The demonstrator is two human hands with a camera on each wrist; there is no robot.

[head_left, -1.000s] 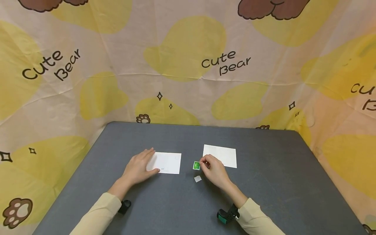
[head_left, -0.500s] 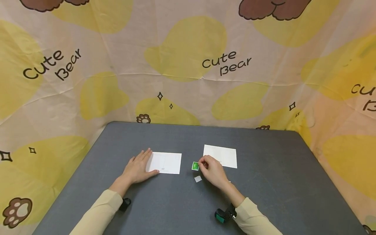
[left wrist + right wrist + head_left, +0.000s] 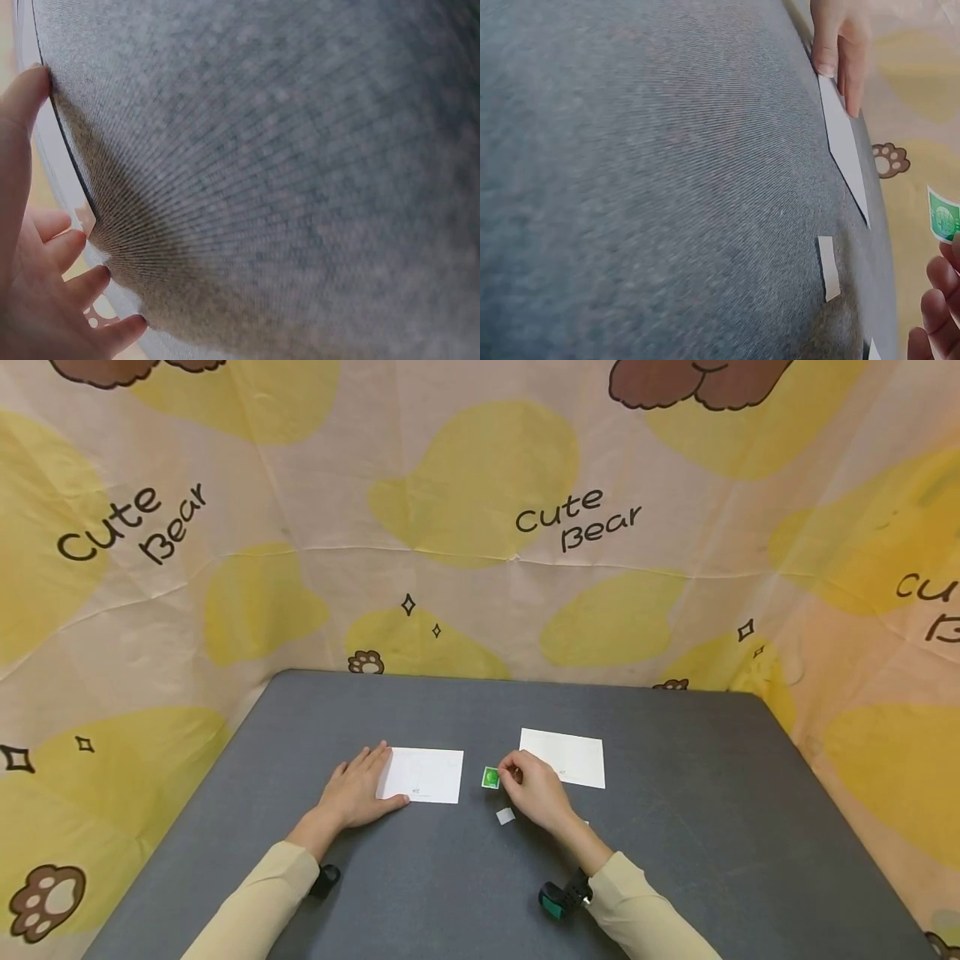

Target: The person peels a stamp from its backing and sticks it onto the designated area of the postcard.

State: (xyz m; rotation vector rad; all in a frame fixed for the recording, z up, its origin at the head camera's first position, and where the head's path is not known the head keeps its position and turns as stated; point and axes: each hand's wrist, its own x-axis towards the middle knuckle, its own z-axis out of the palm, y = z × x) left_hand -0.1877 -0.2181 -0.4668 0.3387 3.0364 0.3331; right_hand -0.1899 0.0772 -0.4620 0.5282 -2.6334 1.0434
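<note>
A small green postage stamp with a white border is pinched at its edge by my right hand. In the right wrist view the stamp is held up off the table, slightly curved. My left hand rests on the left end of a white card, its fingers extended and its thumb along the near edge. Small faint print shows near that edge. Behind my right hand lies a second white card, partly hidden by the fingers.
A small white scrap of paper lies on the grey table just in front of my right hand. Another tiny white bit peeks out by my right wrist. A patterned cloth hangs behind the table.
My right hand has moved a little to the left with the stamp, nearer the left card. The left hand has stayed on its card with barely any shift.
</note>
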